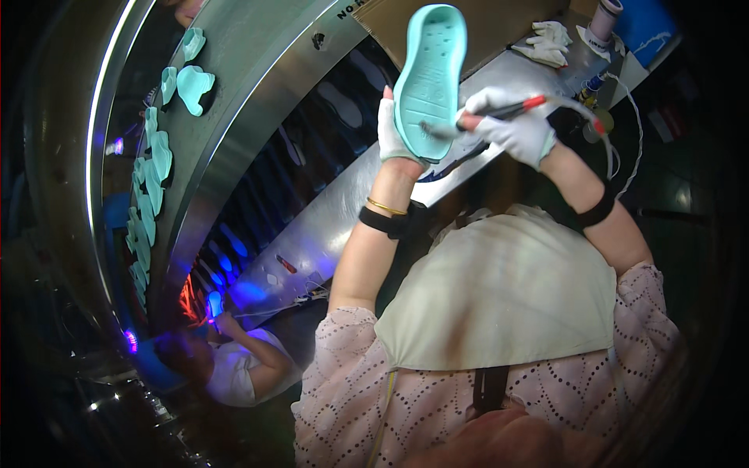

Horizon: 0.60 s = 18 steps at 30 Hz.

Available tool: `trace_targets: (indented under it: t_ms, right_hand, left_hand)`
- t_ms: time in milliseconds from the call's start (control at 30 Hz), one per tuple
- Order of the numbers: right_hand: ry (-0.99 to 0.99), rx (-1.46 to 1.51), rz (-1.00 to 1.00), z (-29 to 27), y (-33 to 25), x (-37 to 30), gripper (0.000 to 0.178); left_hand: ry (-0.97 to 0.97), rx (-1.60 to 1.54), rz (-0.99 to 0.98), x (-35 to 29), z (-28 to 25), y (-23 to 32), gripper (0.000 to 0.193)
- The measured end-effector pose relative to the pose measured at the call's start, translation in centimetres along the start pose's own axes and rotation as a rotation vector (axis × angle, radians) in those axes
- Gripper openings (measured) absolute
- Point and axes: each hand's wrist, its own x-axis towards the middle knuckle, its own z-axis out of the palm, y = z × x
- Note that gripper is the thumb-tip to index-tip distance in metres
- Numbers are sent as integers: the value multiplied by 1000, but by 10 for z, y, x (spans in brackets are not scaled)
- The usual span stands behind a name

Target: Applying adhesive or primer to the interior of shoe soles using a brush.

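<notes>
A turquoise shoe sole (431, 74) stands tilted up in front of me, its textured, dimpled inner face toward me. My left hand (388, 134), in a white fingerless glove, is closed round its left edge and heel end; most of its fingers are hidden behind the sole. My right hand (519, 139), gloved likewise, is closed on a brush (511, 111) with a black and red handle and a pale tube running off its rear end. The blurred bristles lie over the sole's lower part, at or very near its surface.
A metal bench (308, 222) runs below my hands. On a curved green conveyor (226, 47) lie several turquoise shoe parts (160, 160). White gloves (544, 45), a cylindrical container (605, 19) and a cardboard box (488, 23) are at the back. Another person (250, 363) works at lower left.
</notes>
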Motion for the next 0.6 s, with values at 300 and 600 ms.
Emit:
trace_targets:
  t_ms: [300,600]
  right_hand:
    - [205,352,4,9,-6,6,10]
    - [-38,148,49,6,-18,21,6]
  left_hand:
    - [103,-103,60,-17,5,-20,66]
    - [21,-80,72,-28,1,-20,73]
